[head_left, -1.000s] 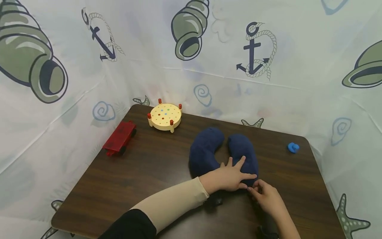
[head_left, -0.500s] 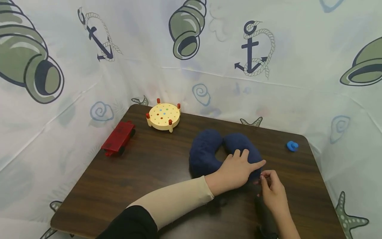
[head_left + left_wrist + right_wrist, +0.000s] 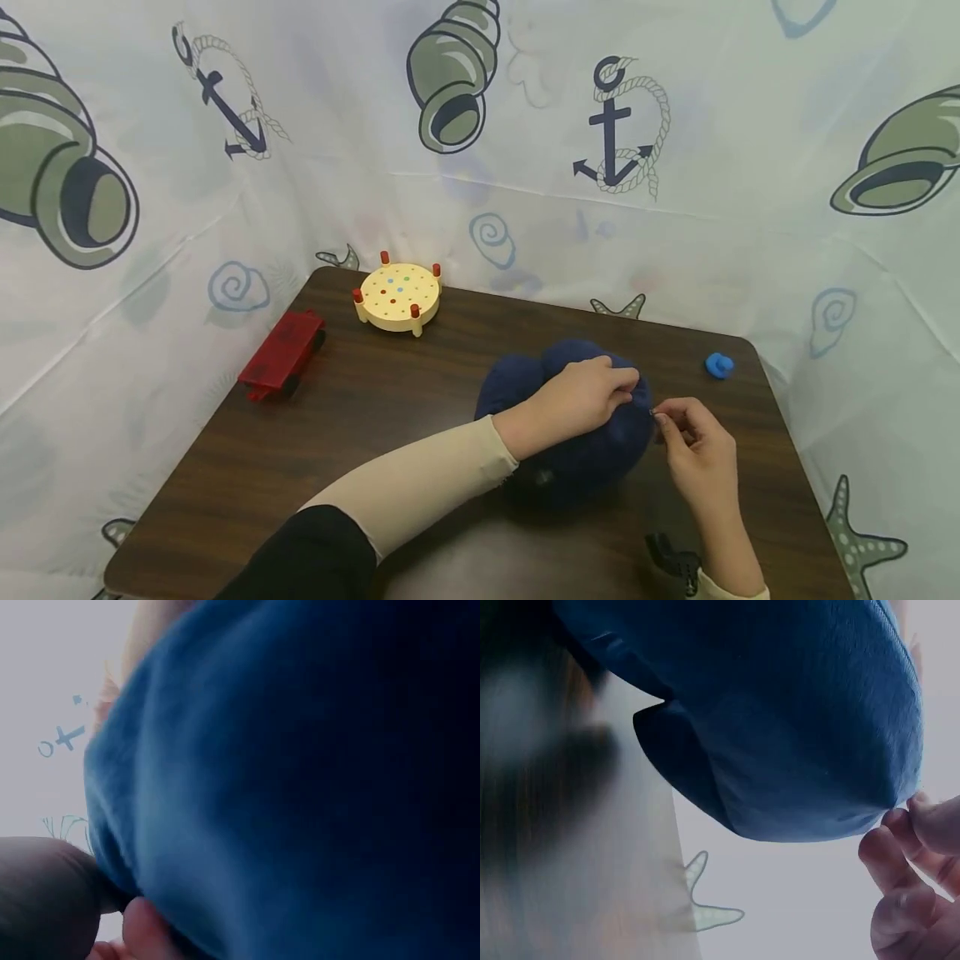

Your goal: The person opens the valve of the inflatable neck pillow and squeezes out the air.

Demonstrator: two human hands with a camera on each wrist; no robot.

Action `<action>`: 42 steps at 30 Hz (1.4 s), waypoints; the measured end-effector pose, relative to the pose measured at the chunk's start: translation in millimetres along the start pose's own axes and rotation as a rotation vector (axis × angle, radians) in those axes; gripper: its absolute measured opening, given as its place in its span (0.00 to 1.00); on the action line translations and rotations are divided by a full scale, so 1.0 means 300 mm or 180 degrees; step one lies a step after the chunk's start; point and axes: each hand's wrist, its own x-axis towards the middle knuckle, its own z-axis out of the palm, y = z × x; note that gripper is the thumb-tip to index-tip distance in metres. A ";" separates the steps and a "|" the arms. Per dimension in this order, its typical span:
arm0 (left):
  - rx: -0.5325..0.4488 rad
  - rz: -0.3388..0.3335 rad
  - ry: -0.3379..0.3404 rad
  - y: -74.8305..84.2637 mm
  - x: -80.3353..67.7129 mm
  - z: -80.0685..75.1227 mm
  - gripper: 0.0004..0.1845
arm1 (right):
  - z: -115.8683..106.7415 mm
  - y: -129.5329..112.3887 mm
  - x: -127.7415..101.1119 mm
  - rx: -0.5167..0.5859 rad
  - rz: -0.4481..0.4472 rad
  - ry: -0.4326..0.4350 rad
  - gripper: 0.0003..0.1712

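Note:
A navy blue U-shaped neck pillow (image 3: 600,450) is lifted and tilted above the table, with its curved side bulging toward me. Across its upper right part lies my left hand (image 3: 581,400), fingers curled and gripping the fabric. My right hand (image 3: 701,454) pinches something small at the pillow's right edge between thumb and fingertips. In the right wrist view, the pillow (image 3: 802,750) fills the upper part, and the pinching fingers (image 3: 900,911) meet a seam at its lower right corner. In the left wrist view, the pillow (image 3: 225,787) covers most of the picture.
A red toy wagon or car (image 3: 285,354) stands at the table's left edge. Behind it is a round cream pegged toy (image 3: 397,296) with red-tipped legs. A small blue object (image 3: 718,365) lies at the far right. Printed fabric (image 3: 525,217) hangs behind the brown table (image 3: 360,433).
The neck pillow has gone from lying flat to being raised and tilted. My left hand has changed from spread fingers to a curled grip. My right hand has moved up and slightly right.

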 end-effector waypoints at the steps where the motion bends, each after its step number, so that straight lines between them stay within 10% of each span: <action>1: -0.0037 -0.0001 0.0035 -0.004 0.001 0.000 0.08 | 0.002 -0.003 -0.001 -0.0085 -0.0149 0.0039 0.04; 11: 0.0193 -0.0142 0.0292 -0.002 0.010 -0.003 0.09 | 0.016 -0.041 -0.018 -0.0642 -0.0790 0.0254 0.06; 22: 0.0238 0.0310 -0.0889 0.001 0.138 -0.063 0.11 | 0.028 -0.028 -0.019 -0.0397 -0.0592 0.0337 0.10; 29: -0.0030 -0.0138 -0.0400 -0.045 0.214 -0.055 0.14 | 0.039 -0.046 -0.089 -0.0725 -0.0543 -0.0087 0.09; 33: 0.0470 -0.0225 -0.0327 -0.022 0.201 -0.068 0.14 | 0.049 -0.061 -0.125 -0.0580 -0.0109 -0.0274 0.10; 42: 0.0848 -0.0378 -0.1348 0.119 0.082 -0.057 0.19 | 0.066 -0.065 -0.125 -0.0403 0.0541 -0.0058 0.06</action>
